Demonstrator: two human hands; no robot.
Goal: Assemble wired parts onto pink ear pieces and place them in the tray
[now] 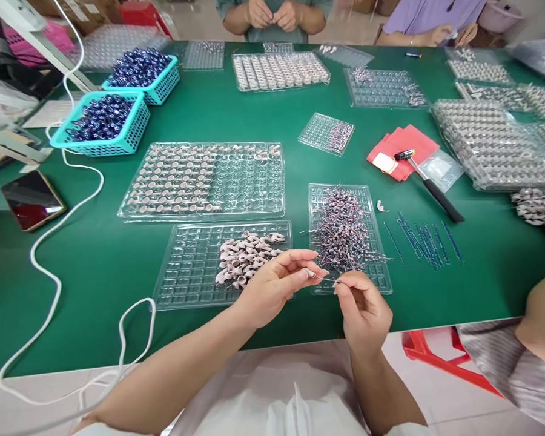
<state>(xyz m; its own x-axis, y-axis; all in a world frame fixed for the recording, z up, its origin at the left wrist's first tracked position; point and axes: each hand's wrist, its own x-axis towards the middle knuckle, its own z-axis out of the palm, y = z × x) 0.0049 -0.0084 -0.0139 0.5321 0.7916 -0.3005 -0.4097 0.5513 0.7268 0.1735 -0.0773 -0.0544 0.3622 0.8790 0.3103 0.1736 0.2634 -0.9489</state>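
My left hand (pixel 272 283) pinches a small white shell (pixel 309 273), shaped like an earbud casing. A thin wire (pixel 326 279) runs from it to my right hand (pixel 366 309), whose thumb and forefinger are closed on the wire's other end. Under and behind my fingers lies a heap of small parts with thin wire leads (pixel 343 224) on a clear tray (pixel 380 283). Left of it, another clear tray (pixel 181 266) bears a pile of similar pale shells (pixel 243 257), partly behind my left hand.
Beyond these is a larger partly filled tray (pixel 249 181). A black-handled hammer (pixel 440 197) lies on red sheets (pixel 406 148), near thin blue strips (pixel 418 239). Turquoise baskets (pixel 131 136), a phone (pixel 34 200) and a white cable (pixel 49 272) are at left. Other people sit around the table.
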